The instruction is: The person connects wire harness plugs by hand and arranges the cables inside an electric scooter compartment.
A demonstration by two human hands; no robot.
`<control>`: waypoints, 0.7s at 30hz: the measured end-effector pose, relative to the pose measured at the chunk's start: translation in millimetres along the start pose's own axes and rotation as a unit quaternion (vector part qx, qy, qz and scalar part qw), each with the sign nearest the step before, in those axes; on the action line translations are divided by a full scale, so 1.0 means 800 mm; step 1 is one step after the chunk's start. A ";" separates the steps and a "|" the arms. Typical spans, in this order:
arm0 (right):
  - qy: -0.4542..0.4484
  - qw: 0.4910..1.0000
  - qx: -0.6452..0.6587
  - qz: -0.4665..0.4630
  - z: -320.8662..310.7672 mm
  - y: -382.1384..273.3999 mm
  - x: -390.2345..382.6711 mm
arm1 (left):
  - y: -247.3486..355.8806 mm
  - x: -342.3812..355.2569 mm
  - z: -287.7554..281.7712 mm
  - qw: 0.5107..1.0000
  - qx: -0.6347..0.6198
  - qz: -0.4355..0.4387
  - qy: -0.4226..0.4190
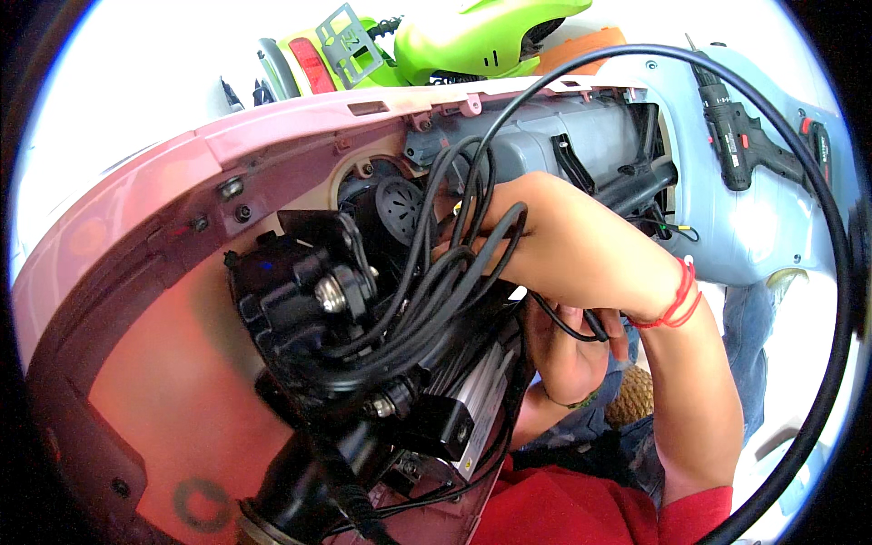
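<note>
A thick bundle of black cables (427,291) hangs loose inside the open pink scooter body (182,173), not yet tucked away. The right hand (563,245) reaches into the bundle, fingers curled around the strands. Below it, the left hand (568,350) pinches one thin cable. A cordless drill (740,136) rests on the blue panel (727,236) behind.
</note>
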State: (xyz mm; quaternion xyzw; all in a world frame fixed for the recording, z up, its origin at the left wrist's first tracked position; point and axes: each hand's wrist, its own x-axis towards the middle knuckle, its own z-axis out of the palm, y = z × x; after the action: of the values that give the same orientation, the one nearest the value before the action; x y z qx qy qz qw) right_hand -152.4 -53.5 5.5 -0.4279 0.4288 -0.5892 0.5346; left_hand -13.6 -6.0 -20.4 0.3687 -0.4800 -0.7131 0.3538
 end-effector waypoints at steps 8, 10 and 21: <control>0.042 0.997 0.071 -0.010 0.013 0.016 0.002 | -0.005 0.001 -0.002 0.999 0.013 0.031 0.010; 0.032 0.996 0.083 -0.004 0.011 0.013 0.000 | -0.005 0.002 -0.003 0.999 0.009 0.042 -0.003; -0.042 0.997 0.044 0.040 -0.022 0.000 -0.006 | 0.006 0.008 0.002 0.997 0.039 0.044 -0.047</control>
State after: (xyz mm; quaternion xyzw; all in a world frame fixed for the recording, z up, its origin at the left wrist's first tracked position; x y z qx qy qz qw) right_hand -169.3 -48.0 0.2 -0.4107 0.3962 -0.5669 0.5942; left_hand -17.3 -11.8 -16.8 0.3266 -0.5396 -0.6939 0.3473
